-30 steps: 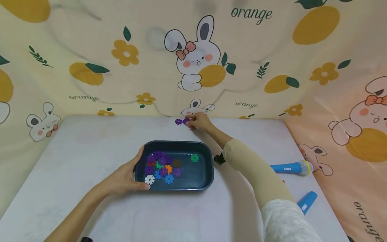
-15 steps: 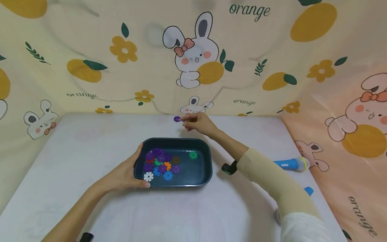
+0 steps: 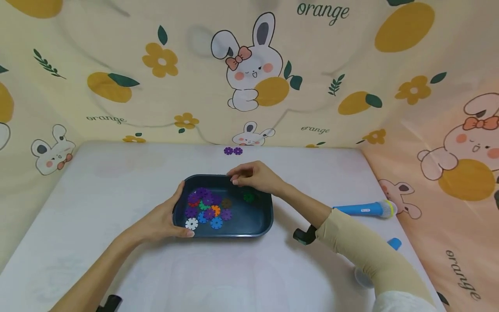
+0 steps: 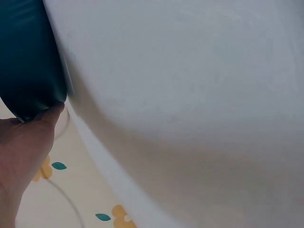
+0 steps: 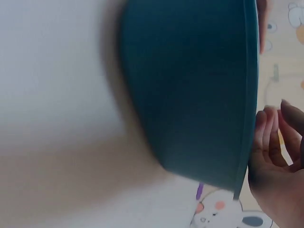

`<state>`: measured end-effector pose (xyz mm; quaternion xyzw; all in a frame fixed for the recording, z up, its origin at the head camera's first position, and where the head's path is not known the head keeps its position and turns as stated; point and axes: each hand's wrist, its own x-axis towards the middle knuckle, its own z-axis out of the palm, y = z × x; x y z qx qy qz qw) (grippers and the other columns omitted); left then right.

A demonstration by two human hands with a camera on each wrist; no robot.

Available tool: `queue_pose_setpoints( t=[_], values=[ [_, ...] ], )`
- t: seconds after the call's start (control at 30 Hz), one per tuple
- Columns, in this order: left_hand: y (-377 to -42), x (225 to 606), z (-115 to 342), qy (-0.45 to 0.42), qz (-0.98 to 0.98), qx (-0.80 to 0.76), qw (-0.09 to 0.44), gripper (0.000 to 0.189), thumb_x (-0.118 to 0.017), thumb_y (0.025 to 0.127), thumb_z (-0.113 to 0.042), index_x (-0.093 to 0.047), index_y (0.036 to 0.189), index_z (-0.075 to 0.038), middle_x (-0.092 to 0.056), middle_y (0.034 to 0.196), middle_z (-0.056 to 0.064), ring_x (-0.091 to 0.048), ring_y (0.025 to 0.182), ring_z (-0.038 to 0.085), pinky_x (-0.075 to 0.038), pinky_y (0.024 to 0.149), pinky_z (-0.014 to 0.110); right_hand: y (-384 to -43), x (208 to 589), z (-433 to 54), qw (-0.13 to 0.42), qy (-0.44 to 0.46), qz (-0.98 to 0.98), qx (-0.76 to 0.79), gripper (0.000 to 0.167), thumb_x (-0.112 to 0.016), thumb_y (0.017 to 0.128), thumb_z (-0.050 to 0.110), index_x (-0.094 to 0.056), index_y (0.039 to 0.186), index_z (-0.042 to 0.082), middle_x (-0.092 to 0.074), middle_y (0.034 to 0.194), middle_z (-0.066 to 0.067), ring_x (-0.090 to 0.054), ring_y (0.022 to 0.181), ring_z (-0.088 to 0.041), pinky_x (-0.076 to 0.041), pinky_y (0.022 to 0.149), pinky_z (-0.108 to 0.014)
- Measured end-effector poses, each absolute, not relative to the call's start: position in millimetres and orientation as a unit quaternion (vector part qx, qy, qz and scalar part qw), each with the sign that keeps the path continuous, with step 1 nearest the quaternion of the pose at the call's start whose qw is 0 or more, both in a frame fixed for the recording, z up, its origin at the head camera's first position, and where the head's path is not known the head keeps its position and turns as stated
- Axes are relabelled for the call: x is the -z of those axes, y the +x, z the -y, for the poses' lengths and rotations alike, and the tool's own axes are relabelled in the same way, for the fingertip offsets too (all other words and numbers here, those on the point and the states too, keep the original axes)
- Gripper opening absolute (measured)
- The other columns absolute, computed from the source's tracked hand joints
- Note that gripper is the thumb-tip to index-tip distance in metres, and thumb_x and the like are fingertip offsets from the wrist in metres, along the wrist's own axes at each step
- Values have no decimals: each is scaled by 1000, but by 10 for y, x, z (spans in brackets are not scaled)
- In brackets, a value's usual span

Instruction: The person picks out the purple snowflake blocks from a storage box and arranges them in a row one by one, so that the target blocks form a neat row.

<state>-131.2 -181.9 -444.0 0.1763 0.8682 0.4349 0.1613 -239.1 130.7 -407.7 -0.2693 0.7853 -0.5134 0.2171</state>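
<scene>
My left hand [image 3: 161,219] grips the left end of a dark blue plastic tray [image 3: 249,221], thumb on the near corner and fingers along the far side. Several colored snowflake building discs [image 3: 216,222] lie in the tray, mostly at its left; a green disc [image 3: 248,197] is apart at the right. Two purple snowflake discs [image 3: 233,151] sit side by side by the table's back edge. My right hand [image 3: 259,177] hovers over the tray's far right rim, fingers loosely bent. In the right wrist view, nothing shows between its fingers [image 5: 270,137].
A toy microphone [image 3: 360,209] with a blue handle lies at the right of the white table [image 3: 117,182]. Nearer, a small blue piece [image 3: 395,244] and a pale round thing [image 3: 363,277] are partly behind the right sleeve [image 3: 370,251]. A printed cloth [image 3: 156,99] hangs behind.
My right hand has let go of the second purple disc beside the first and drawn back toward the tray's far rim. The left hand keeps its grip on the tray.
</scene>
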Motion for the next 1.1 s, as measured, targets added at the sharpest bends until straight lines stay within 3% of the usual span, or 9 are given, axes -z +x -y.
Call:
queue_pose_setpoints(
  t=[0.17,0.47,0.83,1.1],
  values=[
    [-1313,4430,1815,171,-870,-434,163,138,-92,70,-34,10,159,-12,-16,160,28,-24,143,50,-24,111,66,-2253,4143,-1251,236,-288,-781,501,29,-68,94,6,-67,121,-6,-70,109,-24,-69,96,-29,-56,82,-27],
    [-1321,4419,1819,162,-866,-442,169,137,-92,70,-34,11,159,-16,-16,161,27,-24,143,50,-24,111,66,-2008,4293,-1136,251,-278,-811,449,25,-74,89,7,-73,113,0,-74,103,-9,-69,85,-12,-56,81,-24],
    [-1305,4443,1806,158,-857,-457,177,138,-92,70,-32,12,159,-18,-9,163,25,-18,145,49,-20,112,66,-1874,4419,-1044,243,-213,-866,381,22,-83,81,9,-79,102,11,-75,101,3,-63,82,-7,-52,75,-19],
    [-1305,4433,1800,159,-857,-457,179,138,-91,71,-32,14,159,-18,-8,163,25,-16,145,50,-21,111,67,-1795,4450,-973,209,-223,-896,322,18,-85,77,9,-78,92,15,-69,88,6,-55,79,-9,-47,71,-21]
  ],
)
